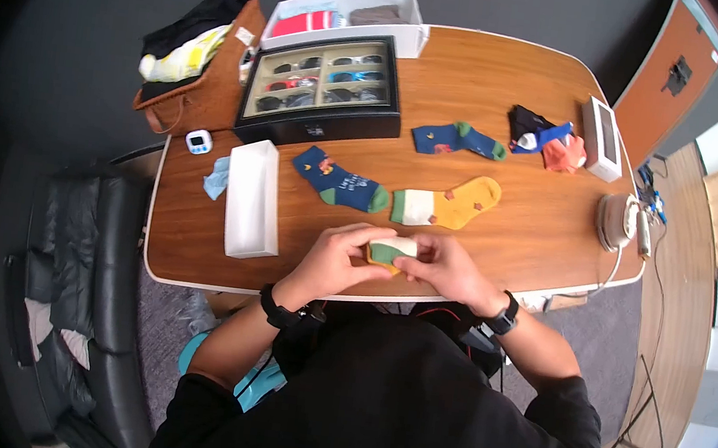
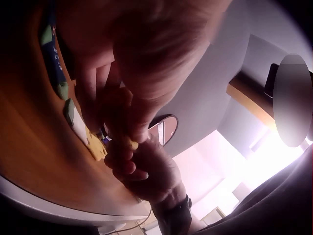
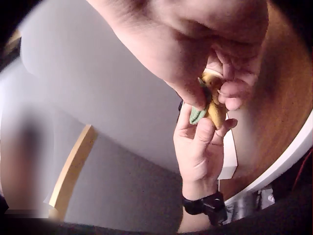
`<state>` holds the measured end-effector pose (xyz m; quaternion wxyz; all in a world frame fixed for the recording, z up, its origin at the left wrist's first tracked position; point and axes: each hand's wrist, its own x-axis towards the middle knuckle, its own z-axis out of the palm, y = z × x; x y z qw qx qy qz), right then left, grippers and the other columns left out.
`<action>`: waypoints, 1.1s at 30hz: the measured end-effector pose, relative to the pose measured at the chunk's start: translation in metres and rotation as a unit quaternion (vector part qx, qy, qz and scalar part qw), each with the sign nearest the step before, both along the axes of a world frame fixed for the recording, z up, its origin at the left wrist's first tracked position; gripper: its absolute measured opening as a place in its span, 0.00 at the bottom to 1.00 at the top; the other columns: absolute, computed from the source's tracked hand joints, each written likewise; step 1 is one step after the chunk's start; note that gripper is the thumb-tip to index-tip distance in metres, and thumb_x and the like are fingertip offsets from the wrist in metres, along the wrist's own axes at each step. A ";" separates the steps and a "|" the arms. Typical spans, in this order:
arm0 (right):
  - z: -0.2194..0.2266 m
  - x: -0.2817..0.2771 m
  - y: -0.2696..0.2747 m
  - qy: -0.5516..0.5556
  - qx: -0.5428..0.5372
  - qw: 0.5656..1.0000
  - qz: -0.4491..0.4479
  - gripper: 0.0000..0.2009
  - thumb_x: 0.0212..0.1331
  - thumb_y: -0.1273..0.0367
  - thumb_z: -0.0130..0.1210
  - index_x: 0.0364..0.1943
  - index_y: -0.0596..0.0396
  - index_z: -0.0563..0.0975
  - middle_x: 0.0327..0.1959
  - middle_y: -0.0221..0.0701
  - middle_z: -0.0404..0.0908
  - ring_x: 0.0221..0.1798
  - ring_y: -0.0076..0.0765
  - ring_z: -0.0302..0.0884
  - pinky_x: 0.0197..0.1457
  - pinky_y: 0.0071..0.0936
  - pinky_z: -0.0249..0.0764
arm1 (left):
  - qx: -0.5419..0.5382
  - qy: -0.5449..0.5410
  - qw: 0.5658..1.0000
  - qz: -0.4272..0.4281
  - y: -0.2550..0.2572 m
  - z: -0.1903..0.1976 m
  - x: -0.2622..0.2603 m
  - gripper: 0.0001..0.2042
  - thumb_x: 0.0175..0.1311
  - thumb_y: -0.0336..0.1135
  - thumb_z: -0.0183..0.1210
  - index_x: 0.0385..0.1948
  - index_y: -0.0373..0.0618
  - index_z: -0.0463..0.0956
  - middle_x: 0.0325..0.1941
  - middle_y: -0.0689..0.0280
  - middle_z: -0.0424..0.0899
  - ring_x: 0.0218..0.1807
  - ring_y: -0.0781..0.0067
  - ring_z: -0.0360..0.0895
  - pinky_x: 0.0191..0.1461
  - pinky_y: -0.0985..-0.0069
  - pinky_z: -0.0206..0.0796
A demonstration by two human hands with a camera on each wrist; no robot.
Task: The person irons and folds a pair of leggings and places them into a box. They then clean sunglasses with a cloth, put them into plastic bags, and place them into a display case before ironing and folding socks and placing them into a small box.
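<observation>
Close to the table's front edge, both hands hold a folded yellow, green and white sock (image 1: pixel 391 251). My left hand (image 1: pixel 339 260) grips its left end with curled fingers and thumb. At the other end my right hand (image 1: pixel 449 272) pinches it, thumb over the green band. The right wrist view shows the sock's yellow and green fabric (image 3: pixel 217 115) bunched between the fingers; much of it is hidden in the left wrist view. Just beyond the hands lies a flat matching yellow sock (image 1: pixel 458 207). A navy sock (image 1: pixel 342 180) with green heel and toe lies left of it.
Another navy sock (image 1: pixel 448 139) lies farther back. An open white box (image 1: pixel 253 203) stands left, near a sunglasses case (image 1: pixel 325 130) and a white bin (image 1: pixel 414 40). Small garments (image 1: pixel 564 154), a narrow white box (image 1: pixel 602 138) and a corded appliance (image 1: pixel 616 222) are on the right.
</observation>
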<state>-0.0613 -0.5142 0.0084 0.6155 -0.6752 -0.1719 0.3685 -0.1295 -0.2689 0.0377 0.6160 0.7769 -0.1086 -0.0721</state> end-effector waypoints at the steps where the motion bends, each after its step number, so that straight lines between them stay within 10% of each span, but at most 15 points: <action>1: -0.002 -0.003 0.006 -0.094 -0.005 0.996 -0.008 0.11 0.69 0.65 0.70 0.41 0.62 0.85 0.29 0.25 0.85 0.31 0.20 0.80 0.35 0.24 0.74 | 0.009 -0.006 1.000 -0.006 0.003 0.000 -0.002 0.26 0.63 0.24 0.75 0.64 0.35 0.80 0.62 0.60 0.86 0.62 0.74 0.83 0.62 0.70 0.83; 11: 0.066 -0.024 0.116 -0.474 -0.025 0.873 0.111 0.19 0.62 0.72 0.68 0.56 0.64 0.79 0.45 0.52 0.84 0.48 0.63 0.85 0.49 0.47 0.83 | 0.325 -0.195 0.922 0.075 0.094 0.059 -0.040 0.19 0.51 0.27 0.74 0.47 0.41 0.85 0.46 0.55 0.86 0.54 0.50 0.83 0.60 0.60 0.75; 18: 0.039 0.023 0.212 -0.430 -0.033 0.881 0.194 0.20 0.59 0.72 0.72 0.56 0.61 0.82 0.48 0.48 0.85 0.50 0.59 0.86 0.55 0.45 0.83 | 0.427 -0.134 0.882 0.149 0.182 0.025 -0.050 0.15 0.46 0.25 0.73 0.39 0.41 0.83 0.41 0.58 0.86 0.50 0.51 0.82 0.59 0.58 0.73; 23: 0.029 0.032 0.229 -0.573 -0.016 0.784 0.239 0.18 0.58 0.72 0.71 0.54 0.57 0.85 0.55 0.41 0.84 0.60 0.52 0.82 0.61 0.42 0.82 | 0.516 -0.188 0.835 0.019 0.190 0.011 -0.035 0.14 0.44 0.27 0.74 0.36 0.44 0.85 0.38 0.61 0.87 0.49 0.56 0.83 0.60 0.62 0.70; 33: 0.013 0.022 0.243 -0.640 -0.100 0.724 0.237 0.12 0.59 0.75 0.60 0.46 0.55 0.86 0.42 0.40 0.82 0.49 0.49 0.85 0.52 0.41 0.86 | 0.507 -0.056 0.858 -0.061 0.193 0.024 -0.033 0.12 0.53 0.35 0.75 0.38 0.43 0.89 0.39 0.57 0.90 0.51 0.57 0.85 0.61 0.61 0.69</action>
